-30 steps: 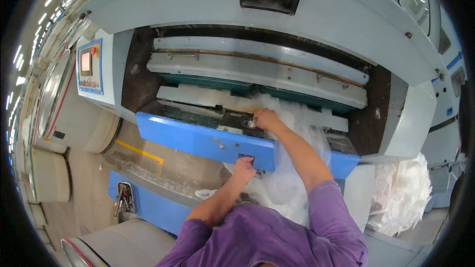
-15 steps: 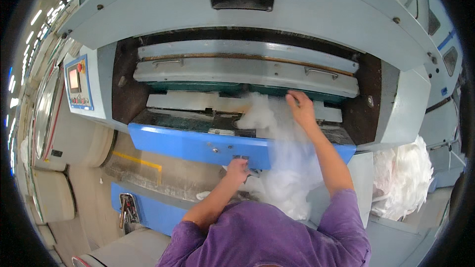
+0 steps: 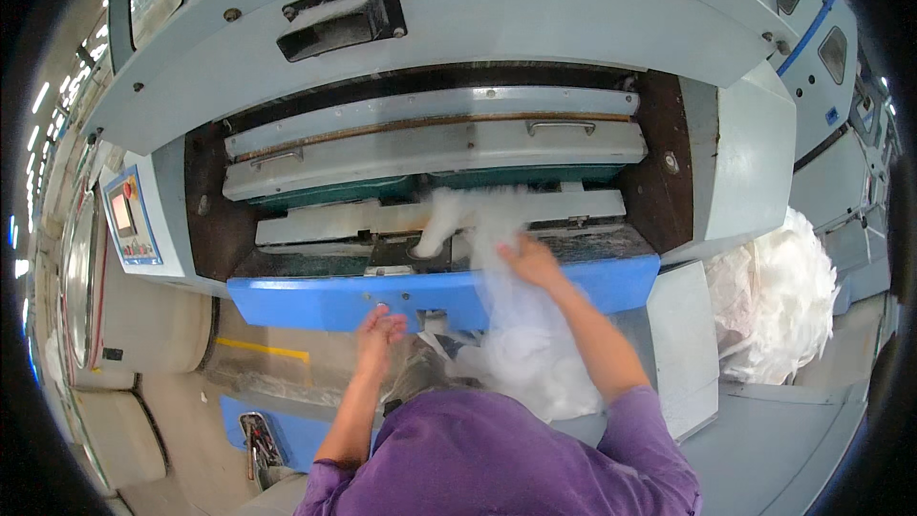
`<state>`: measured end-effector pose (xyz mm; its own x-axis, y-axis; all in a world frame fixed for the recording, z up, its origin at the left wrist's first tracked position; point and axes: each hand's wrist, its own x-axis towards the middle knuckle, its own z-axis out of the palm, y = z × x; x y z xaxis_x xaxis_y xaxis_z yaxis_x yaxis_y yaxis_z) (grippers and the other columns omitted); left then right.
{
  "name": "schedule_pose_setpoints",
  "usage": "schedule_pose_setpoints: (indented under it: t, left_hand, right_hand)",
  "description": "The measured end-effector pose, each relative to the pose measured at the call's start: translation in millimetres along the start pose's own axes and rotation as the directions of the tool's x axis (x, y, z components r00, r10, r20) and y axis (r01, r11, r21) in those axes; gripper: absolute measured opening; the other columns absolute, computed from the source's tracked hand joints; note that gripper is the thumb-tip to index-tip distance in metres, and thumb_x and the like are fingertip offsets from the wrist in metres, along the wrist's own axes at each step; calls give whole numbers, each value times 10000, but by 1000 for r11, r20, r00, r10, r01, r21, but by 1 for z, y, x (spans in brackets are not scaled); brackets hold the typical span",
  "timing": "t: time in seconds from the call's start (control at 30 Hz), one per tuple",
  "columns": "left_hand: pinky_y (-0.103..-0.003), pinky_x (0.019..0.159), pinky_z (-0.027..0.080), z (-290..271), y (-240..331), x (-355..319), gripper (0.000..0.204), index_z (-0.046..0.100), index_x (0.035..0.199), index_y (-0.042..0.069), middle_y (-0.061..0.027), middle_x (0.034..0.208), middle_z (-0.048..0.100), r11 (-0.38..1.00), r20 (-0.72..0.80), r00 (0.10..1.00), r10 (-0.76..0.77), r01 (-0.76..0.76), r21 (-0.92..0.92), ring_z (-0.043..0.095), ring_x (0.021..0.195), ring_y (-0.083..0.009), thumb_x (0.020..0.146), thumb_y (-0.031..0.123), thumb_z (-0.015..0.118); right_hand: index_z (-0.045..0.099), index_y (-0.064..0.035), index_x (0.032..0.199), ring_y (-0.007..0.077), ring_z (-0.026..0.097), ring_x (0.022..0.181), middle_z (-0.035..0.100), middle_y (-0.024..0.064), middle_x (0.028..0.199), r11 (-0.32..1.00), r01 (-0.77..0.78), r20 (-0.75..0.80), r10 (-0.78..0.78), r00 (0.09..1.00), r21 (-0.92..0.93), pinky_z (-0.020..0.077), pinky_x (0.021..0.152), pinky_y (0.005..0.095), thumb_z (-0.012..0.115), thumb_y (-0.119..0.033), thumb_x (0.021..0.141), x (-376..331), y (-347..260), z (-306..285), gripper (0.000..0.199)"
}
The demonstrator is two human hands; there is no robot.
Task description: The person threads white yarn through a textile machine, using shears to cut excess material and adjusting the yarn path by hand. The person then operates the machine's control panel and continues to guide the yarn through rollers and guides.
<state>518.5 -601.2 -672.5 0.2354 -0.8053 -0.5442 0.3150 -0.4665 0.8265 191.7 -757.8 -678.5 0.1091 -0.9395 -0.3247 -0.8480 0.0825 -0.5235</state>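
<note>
A gauzy white fibre web hangs from the machine's slot over the blue front panel and heaps up below, in front of my body. My right hand is at the web's right edge, fingers bent together against it; the thin fibres blur what lies between them. Left of the web, my left hand is held at the blue panel's lower edge with fingers curled and thumb pressed in; anything inside is too small to make out. A narrow white fibre strand bends down over the dark middle opening.
A grey cover with two handles spans the machine above the slot. At left are a control panel and large pale round cans. A big white fibre pile lies at right. A tool holder sits at lower left.
My right hand has come down from the slot to the web beside the blue panel. The left hand has shifted left along that panel's lower edge. The whole view has turned somewhat.
</note>
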Motion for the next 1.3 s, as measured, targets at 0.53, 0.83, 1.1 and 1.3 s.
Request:
schedule_pose_setpoints:
  t: [0.53, 0.83, 1.1, 1.3]
  left_hand:
    - [-509, 992, 363, -38, 85, 128, 317, 624, 1126, 30, -134, 1171, 613, 42, 365, 652, 665, -521, 853, 554, 1115, -327, 887, 227, 558]
    - [-459, 985, 362, -50, 97, 128, 284, 651, 1085, 48, -90, 1211, 612, 74, 566, 579, 587, -734, 675, 556, 1124, -291, 875, 225, 577]
    - [-484, 991, 344, -57, 98, 129, 290, 646, 1100, 43, -106, 1261, 579, 126, 596, 574, 561, -771, 624, 526, 1167, -300, 843, 159, 575]
    - [-477, 987, 352, -57, 98, 128, 296, 637, 1103, 50, -101, 1254, 582, 116, 605, 575, 550, -770, 627, 526, 1170, -295, 831, 153, 582]
  right_hand:
    - [633, -195, 1235, 407, 423, 1286, 590, 106, 1286, 884, 369, -117, -414, 903, -286, 301, 1085, 525, 536, -436, 910, -16, -178, 110, 416]
    - [507, -61, 1317, 448, 423, 1251, 545, 201, 1284, 977, 46, -398, -128, 908, -208, 321, 1061, 512, 701, -399, 781, -22, -213, 122, 663]
    - [659, -14, 1053, 409, 319, 1334, 487, 185, 1338, 913, -355, -629, 157, 761, -202, 242, 1099, 564, 742, -389, 723, -27, -209, 131, 506]
    - [729, -51, 832, 379, 379, 1306, 545, 147, 1293, 925, -340, -584, 184, 791, -168, 258, 1100, 533, 717, -302, 760, -22, -217, 131, 262]
